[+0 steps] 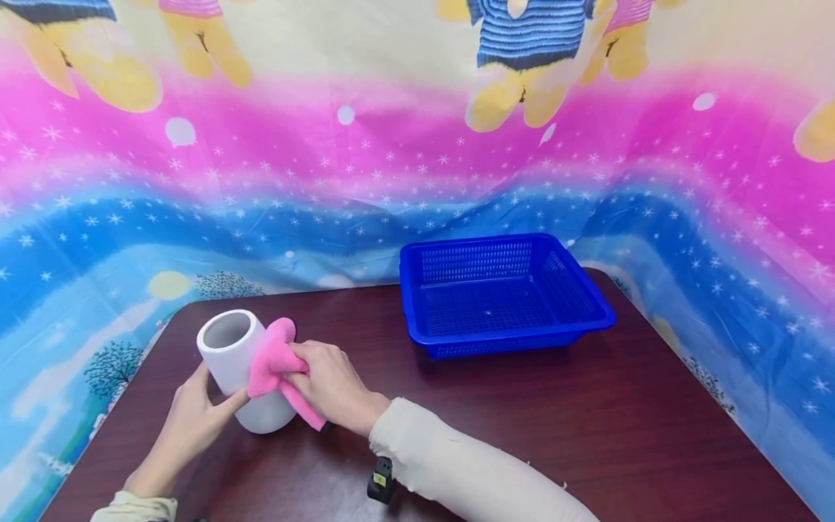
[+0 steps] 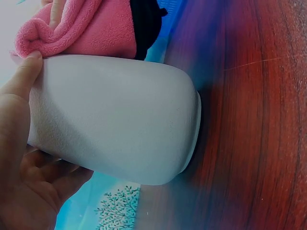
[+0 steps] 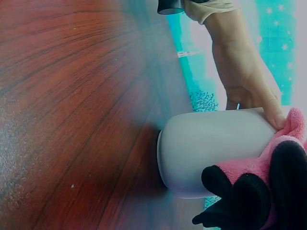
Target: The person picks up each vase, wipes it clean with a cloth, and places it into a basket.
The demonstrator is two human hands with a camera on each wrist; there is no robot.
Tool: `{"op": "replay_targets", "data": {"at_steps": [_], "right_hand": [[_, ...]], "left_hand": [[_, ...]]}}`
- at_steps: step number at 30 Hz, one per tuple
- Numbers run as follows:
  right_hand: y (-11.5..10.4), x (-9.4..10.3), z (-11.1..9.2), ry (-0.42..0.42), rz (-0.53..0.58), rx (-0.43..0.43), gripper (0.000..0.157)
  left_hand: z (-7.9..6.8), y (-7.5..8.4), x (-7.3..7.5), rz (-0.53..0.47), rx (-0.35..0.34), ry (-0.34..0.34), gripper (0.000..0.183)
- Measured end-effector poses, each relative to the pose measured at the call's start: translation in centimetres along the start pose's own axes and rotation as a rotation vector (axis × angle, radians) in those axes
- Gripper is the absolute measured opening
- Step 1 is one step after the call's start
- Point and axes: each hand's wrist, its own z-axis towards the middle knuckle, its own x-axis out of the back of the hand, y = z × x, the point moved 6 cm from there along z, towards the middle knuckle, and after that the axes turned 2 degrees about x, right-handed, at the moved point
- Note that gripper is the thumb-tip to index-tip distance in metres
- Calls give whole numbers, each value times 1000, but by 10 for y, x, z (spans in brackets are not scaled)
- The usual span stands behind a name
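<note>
A white vase [image 1: 264, 395] with a round open mouth stands on the table toward the left, its base at the tabletop. My left hand [image 1: 192, 417] grips its side, thumb on the near face and fingers reaching round behind. Bunched in my right hand [image 1: 335, 384] is a pink cloth [image 1: 274, 359], pressed against the vase's right side high up. Black parts of the cloth [image 3: 249, 201] hang in folds in the right wrist view. In the left wrist view, the thumb tip touches the cloth's edge [image 2: 72, 33] at the vase's upper part.
A blue plastic basket [image 1: 509, 337] with perforated sides sits at the back of the dark wooden table [image 1: 522, 435], right of the vase. A patterned curtain [image 1: 365, 167] hangs close behind the table and along its sides. A black strap [image 1: 380, 478] hangs beneath the right sleeve.
</note>
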Motion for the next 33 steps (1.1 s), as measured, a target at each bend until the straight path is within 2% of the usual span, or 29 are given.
{"op": "replay_targets", "data": {"at_steps": [16, 26, 33], "right_hand": [[7, -4, -3, 9, 55, -25, 14], [19, -14, -5, -33, 96, -56, 12], [21, -16, -6, -23, 80, -43, 10]], "left_hand": [[-1, -4, -4, -21, 23, -27, 68], [-3, 0, -1, -4, 18, 9, 64], [-2, 2, 0, -4, 14, 14, 64]]}}
